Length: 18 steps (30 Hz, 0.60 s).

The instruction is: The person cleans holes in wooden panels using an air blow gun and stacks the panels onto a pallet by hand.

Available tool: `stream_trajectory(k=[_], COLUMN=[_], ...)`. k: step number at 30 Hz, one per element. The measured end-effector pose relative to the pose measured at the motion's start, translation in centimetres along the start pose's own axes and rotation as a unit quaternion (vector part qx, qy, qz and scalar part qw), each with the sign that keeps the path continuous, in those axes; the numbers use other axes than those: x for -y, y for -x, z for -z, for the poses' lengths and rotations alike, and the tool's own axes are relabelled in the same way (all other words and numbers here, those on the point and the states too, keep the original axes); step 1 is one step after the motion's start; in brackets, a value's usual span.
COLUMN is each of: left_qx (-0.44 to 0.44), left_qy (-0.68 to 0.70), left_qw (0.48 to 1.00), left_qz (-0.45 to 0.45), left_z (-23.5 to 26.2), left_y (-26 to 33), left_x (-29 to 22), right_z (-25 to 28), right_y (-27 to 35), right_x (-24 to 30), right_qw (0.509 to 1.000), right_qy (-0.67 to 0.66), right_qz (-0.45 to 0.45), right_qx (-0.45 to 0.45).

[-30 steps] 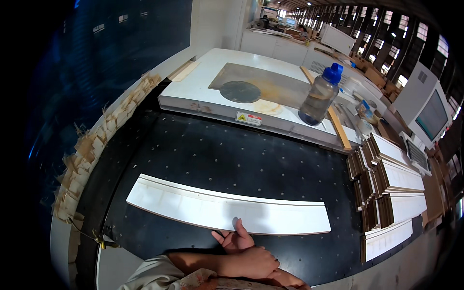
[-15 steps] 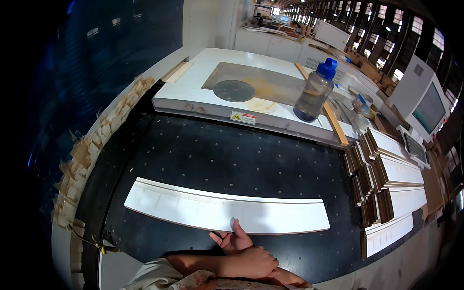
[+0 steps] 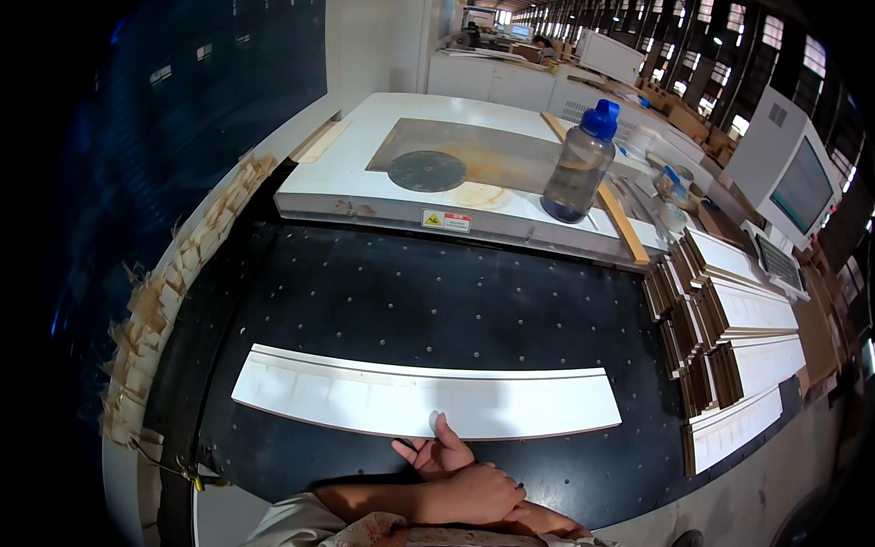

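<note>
A long white panel strip [image 3: 365,393] with a groove along its far edge lies flat on the black table [image 3: 392,273], its near edge slightly curved. My forearms are crossed below it. Palm up, my right hand [image 3: 441,458] is by the strip's near edge, fingers apart and thumb raised in front of the edge; whether the thumb touches it, I cannot tell. My left hand [image 3: 488,495] lies across my right wrist, its fingers wrapped round it.
Stacked white strips [image 3: 752,356] sit at the right. Beyond the table is a white machine bed [image 3: 365,205] with a blue-capped water bottle [image 3: 581,169] and a wooden slat [image 3: 624,223]. A monitor [image 3: 788,173] and keyboard [image 3: 777,262] stand far right. Torn tape pieces [image 3: 196,246] line the left edge.
The view has shifted slightly, so the machine bed and bottle appear a little further left and higher. My crossed hands and the strip stay much as they were.
</note>
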<state>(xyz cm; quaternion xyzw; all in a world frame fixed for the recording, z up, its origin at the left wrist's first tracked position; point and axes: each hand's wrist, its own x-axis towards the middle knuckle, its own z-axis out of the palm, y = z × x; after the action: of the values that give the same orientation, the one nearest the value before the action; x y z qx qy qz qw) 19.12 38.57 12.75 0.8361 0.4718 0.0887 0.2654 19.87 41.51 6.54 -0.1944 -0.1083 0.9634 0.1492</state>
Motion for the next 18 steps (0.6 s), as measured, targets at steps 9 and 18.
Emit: stream_trajectory(k=[9,18], left_qx=[0.005,0.017], left_qy=[0.017,0.003], left_qw=[1.0,1.0], left_qz=[0.005,0.007], left_z=[0.38,0.28], left_y=[0.06,-0.06], left_x=[-0.11,-0.01], right_z=[-0.3,-0.12], right_y=[0.12,-0.01], right_x=[0.1,0.12], right_qw=[1.0,1.0], right_qy=[-0.003,-0.001], right_qz=[0.0,0.0], right_qx=[0.002,0.009])
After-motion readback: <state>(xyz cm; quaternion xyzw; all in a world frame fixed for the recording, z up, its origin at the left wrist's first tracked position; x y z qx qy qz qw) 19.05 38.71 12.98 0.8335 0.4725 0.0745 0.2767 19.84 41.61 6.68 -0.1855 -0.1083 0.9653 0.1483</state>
